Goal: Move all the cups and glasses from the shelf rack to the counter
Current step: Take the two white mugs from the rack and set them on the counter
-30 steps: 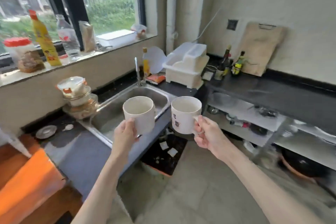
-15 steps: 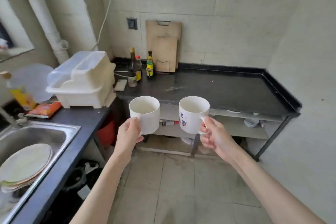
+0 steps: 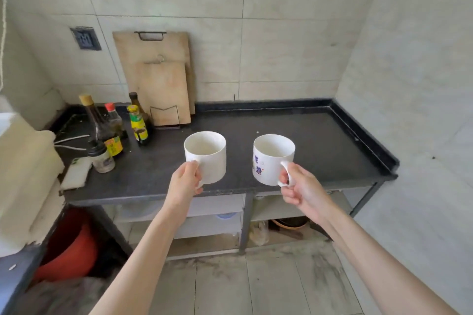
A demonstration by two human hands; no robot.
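My left hand (image 3: 185,181) grips the handle of a plain white mug (image 3: 206,157), upright and empty. My right hand (image 3: 300,186) holds a second white mug (image 3: 271,162) by its handle; this one has blue and yellow print on its side. Both mugs hang in the air over the front part of the black counter (image 3: 320,140), side by side and apart from each other. The shelf rack is out of view.
Sauce bottles (image 3: 112,133) and a small jar (image 3: 102,158) crowd the counter's left end. Two wooden cutting boards (image 3: 163,84) lean on the back wall. A white dish rack (image 3: 23,181) sits at the left, a red bucket (image 3: 69,250) below. Shelves (image 3: 212,225) under the counter hold dishes.
The view has swung right, away from the sink and window, and closer to the black counter. Both mugs, still held, now hang over the counter's front instead of short of it.
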